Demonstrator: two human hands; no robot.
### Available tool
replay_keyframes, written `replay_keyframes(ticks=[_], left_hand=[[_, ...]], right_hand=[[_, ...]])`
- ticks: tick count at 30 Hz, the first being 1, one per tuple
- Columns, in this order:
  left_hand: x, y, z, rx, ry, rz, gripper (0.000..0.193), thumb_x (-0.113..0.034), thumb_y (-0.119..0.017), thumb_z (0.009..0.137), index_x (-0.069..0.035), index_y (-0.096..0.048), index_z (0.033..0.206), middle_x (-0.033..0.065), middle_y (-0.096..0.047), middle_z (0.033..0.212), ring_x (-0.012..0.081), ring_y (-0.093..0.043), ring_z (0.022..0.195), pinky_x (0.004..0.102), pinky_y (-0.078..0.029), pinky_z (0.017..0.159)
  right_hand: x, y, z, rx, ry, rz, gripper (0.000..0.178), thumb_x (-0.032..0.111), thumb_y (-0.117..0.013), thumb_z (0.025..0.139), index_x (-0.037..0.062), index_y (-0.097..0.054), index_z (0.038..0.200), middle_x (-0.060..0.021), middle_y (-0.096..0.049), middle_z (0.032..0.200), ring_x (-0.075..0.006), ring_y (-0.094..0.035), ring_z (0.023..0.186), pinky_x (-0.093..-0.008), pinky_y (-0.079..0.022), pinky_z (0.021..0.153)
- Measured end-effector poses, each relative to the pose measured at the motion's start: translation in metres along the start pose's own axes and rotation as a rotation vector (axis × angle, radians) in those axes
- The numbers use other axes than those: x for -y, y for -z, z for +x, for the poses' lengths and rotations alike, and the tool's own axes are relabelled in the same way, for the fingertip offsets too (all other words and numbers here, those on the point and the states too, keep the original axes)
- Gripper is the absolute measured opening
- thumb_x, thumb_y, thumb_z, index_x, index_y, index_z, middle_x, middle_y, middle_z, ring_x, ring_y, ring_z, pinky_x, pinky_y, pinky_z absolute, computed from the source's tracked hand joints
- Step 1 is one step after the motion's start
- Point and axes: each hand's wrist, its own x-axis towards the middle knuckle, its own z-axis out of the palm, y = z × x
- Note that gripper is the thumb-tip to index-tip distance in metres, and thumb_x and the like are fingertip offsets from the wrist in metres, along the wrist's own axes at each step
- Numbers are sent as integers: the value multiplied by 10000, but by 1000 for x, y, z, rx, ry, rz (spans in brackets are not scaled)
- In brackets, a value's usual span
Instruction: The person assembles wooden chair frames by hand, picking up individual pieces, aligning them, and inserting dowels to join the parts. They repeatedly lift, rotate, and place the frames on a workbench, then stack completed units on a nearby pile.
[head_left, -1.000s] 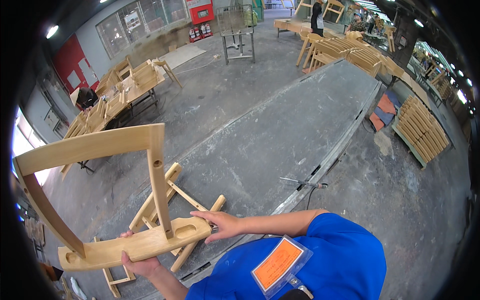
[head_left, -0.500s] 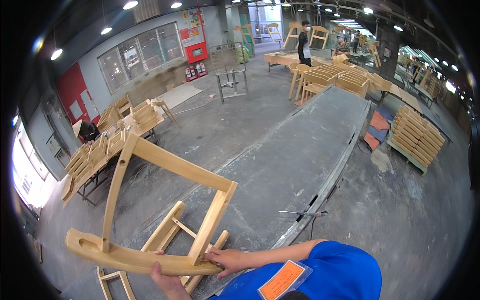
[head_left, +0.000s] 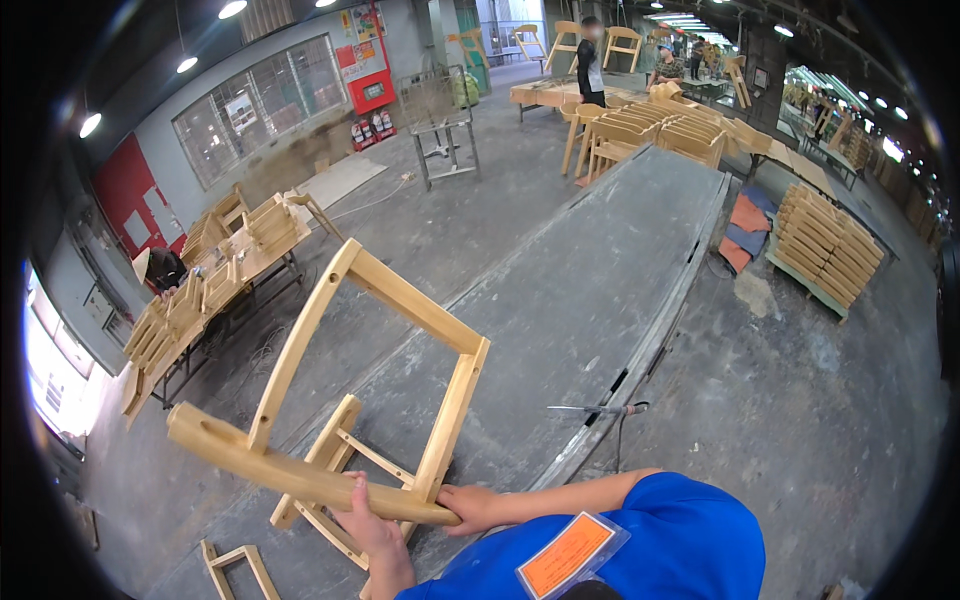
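A pale wooden chair frame with a curved rail along its near side is held tilted over the near end of a long grey table. My left hand grips the underside of the curved rail, thumb up against it. My right hand is closed around the rail's right end, next to the joint with an upright; its fingertips are partly hidden. Beneath the held frame lies another pale wooden frame with legs and a thin rung, partly covered. A smaller wooden frame shows at the lower left.
A thin pointed tool with a cable lies at the table's right edge. Chair parts fill a bench at the left, where a person in a hat works. Chairs crowd the table's far end. Stacked wooden parts stand on a pallet at right.
The held chair frame has turned and tipped; its far corner has swung to the right and the curved rail's left end has risen. Both hands remain on the rail. The view has shifted slightly.
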Motion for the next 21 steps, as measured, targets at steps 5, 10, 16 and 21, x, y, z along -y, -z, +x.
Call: replay_keyframes(ticks=[5,10,16,21], left_hand=[[14,-12,5,197,56,-19,523,32,-630,791,-34,-380,1245,71,-516,1043,154,-511,969,304,-423,871],[35,-30,6,247,76,136,541,-16,-622,820,-24,-364,1296,91,-487,1121,176,-501,1015,315,-416,903],[46,-38,13,508,226,138,680,-8,-621,800,-23,-278,1386,138,-443,1284,223,-470,1154,341,-387,989],[67,-56,19,709,320,271,808,-2,-640,778,-40,-189,1447,173,-420,1315,272,-451,1189,391,-408,978]], right_hand=[[-21,11,-18,134,-62,123,526,263,-668,737,30,-493,1174,-180,-608,1028,-349,-604,946,-405,-495,782],[-38,3,-35,124,-30,488,598,244,-694,736,48,-480,1259,-143,-638,1056,-240,-611,996,-355,-479,854],[-63,8,-51,181,-204,649,519,229,-706,771,16,-529,1209,-111,-641,1066,-214,-599,1007,-348,-470,889],[-83,18,-62,295,-249,961,578,181,-692,804,21,-452,1305,-94,-621,1102,-192,-578,1040,-345,-451,919]])
